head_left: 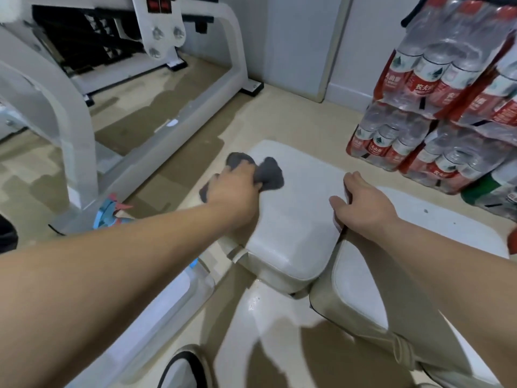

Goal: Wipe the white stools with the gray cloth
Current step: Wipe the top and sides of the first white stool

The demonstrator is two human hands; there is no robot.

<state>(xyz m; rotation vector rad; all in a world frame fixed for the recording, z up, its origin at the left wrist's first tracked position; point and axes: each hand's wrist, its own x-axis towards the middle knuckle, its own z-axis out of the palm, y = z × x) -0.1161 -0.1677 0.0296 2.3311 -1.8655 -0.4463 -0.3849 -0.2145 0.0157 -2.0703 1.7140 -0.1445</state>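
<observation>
Our left hand (237,189) holds the gray cloth (270,173) bunched in its fingers, on the white stool's (296,219) far left corner. Our right hand (361,200) grips its right edge. We should press flat and rub toward us.

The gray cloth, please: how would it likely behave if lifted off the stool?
The gray cloth is probably floppy: it bunches in folds around the left hand. It seems light, as one hand gathers it. Lying crumpled on the white stool, it should not roll.
</observation>
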